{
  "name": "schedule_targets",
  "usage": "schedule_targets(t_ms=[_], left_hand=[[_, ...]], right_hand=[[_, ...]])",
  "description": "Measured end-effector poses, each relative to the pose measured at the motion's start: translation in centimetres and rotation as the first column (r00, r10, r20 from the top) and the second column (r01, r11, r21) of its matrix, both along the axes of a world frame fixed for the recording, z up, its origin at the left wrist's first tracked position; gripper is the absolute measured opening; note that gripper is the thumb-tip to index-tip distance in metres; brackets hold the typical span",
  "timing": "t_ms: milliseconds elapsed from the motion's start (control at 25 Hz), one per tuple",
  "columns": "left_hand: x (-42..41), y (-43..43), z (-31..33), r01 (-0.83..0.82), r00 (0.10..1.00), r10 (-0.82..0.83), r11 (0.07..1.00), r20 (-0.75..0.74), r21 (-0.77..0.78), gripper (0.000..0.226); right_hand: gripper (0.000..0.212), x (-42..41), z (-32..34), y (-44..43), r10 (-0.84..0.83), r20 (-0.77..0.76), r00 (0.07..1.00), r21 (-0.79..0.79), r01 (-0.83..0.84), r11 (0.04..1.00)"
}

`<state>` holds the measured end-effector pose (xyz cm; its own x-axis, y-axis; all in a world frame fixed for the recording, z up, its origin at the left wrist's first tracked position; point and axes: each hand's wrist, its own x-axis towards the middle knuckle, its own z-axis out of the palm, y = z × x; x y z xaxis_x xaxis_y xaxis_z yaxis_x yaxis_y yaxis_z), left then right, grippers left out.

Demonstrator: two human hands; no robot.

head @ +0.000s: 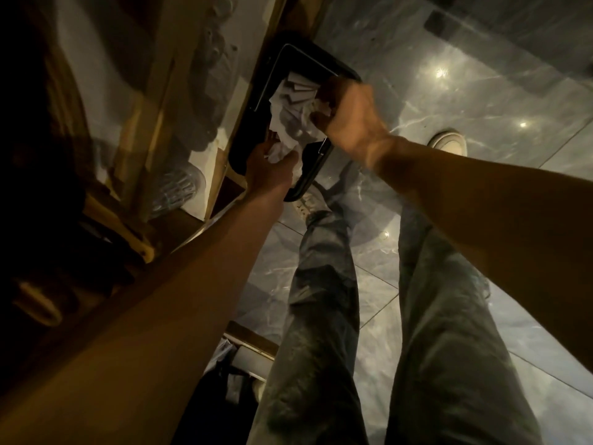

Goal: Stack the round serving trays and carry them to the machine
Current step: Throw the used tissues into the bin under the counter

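One black bin (272, 69), upper centre. Two hands: left hand (268, 168), right hand (349, 117). Crumpled white papers (293, 104): several, uncountable. Two legs; two shoes.

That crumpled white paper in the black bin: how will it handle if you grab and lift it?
The paper is crumpled and loose, so probably light and floppy, compressing in the fingers. Pieces look separate, so some may drop back into the bin. Both the left hand and right hand are already on it.
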<state>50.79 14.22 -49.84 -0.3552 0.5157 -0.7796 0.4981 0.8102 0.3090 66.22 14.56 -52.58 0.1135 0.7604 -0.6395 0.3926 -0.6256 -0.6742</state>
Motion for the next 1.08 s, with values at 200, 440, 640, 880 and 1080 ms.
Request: schedule_targets(t_ms=[200, 440, 640, 880, 1080], left_hand=[[0.1, -0.4, -1.2, 0.033, 0.999, -0.034, 0.999, -0.026, -0.020, 0.045], [0.2, -0.6, -1.4, 0.078, 0.997, -0.079, 0.997, -0.026, -0.016, 0.050], [-0.2, -0.9, -1.6, 0.110, 0.993, -0.109, 0.994, -0.038, 0.003, 0.056], [-0.4, -2.8, 0.3, 0.225, 0.972, -0.223, 0.974, -0.072, 0.020, 0.041], [0.7, -5.1, 5.2, 0.190, 0.982, -0.188, 0.975, -0.027, 0.111, 0.036]], right_hand=[[0.035, -0.6, -0.8, -0.7, -0.037, 0.006, 0.999, 0.018, 0.037, 0.999], [0.048, -0.7, -0.7, -1.3, -0.002, 0.007, 1.000, 0.017, 0.002, 1.000], [0.050, -0.7, -0.1, -2.0, 0.022, 0.020, 1.000, 0.044, -0.023, 0.999], [0.040, -0.3, 2.0, -3.5, 0.063, 0.104, 0.993, 0.044, -0.067, 0.997], [0.038, 1.8, 6.8, -5.7, 0.168, 0.113, 0.979, 0.103, -0.180, 0.978]])
